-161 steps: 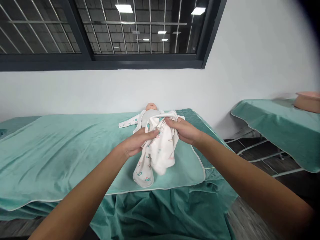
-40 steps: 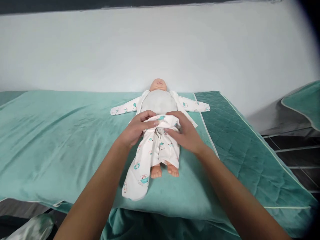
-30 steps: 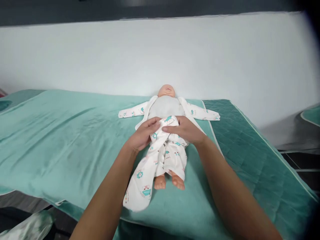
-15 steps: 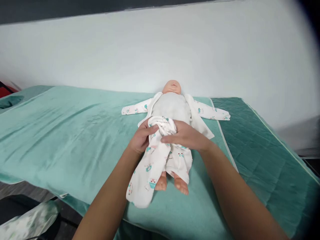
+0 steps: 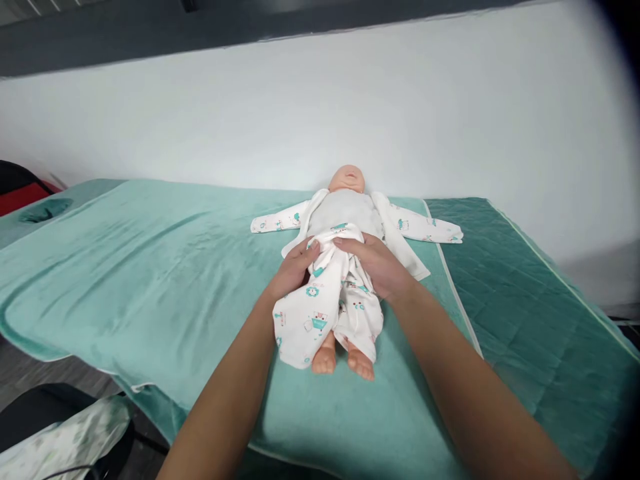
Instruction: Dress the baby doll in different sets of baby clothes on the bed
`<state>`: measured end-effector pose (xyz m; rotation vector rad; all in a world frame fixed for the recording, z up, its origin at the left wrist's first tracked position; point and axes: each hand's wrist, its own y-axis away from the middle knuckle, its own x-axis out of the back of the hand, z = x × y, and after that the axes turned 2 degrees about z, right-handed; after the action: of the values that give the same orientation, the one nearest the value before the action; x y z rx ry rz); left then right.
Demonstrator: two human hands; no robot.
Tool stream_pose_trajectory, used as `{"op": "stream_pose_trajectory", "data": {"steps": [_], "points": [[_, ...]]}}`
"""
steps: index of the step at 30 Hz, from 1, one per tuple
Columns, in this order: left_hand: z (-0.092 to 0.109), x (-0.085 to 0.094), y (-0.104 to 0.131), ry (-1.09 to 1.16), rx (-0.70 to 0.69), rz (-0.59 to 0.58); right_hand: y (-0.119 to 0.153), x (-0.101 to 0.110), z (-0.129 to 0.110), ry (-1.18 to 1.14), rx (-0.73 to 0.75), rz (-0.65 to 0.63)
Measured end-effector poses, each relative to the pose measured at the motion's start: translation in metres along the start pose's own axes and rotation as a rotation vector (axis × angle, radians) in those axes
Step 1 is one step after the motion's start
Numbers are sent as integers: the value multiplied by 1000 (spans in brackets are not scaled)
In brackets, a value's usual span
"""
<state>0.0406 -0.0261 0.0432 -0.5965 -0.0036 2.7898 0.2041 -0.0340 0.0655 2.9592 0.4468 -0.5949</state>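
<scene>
A baby doll (image 5: 349, 179) lies on its back in the head view, head toward the wall, both feet (image 5: 324, 359) toward me. White printed baby pants (image 5: 320, 293) are bunched over its belly and legs. One pant leg hangs loose on the left; the other lies over the doll's leg on the right. My left hand (image 5: 296, 267) grips the bunched waist of the pants from the left, thumb on top. On the other side my right hand (image 5: 377, 262) pinches the same cloth. Under the doll an open printed jacket (image 5: 407, 257) spreads, its sleeves out sideways.
A light green sheet (image 5: 150, 267) covers the bed, with a darker quilted pad (image 5: 525, 300) on the right. The white wall (image 5: 320, 107) stands behind. At lower left is a black chair (image 5: 45, 407) with a patterned cloth (image 5: 75, 433) on it.
Both hands have moved slightly up toward the doll's belly with the pants. The loose pant leg has been drawn up, and its end lies higher. My view has tilted up a little.
</scene>
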Motion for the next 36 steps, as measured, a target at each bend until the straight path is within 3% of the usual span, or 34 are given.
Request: {"op": "stream_pose_trajectory", "data": {"steps": [3,9,14,19,21,26,30,36], "points": [[-1,7,-2,-82,-14,-23,-2,3,1,-43,13,29],[7,19,-2,-228,82,-203,-3,4,1,-28,73,35],[7,16,4,-202,144,-110,-2,4,-1,104,66,-43],[2,2,9,-25,47,26,7,9,-13,337,89,-317],[2,-1,9,-33,34,56,10,11,-16,366,70,-368],[3,-3,8,-73,40,102,8,15,-8,235,21,-198],[1,-2,6,-52,74,108,7,12,-1,115,80,-126],[-3,-18,24,54,-59,120,19,4,-5,345,146,-167]]}}
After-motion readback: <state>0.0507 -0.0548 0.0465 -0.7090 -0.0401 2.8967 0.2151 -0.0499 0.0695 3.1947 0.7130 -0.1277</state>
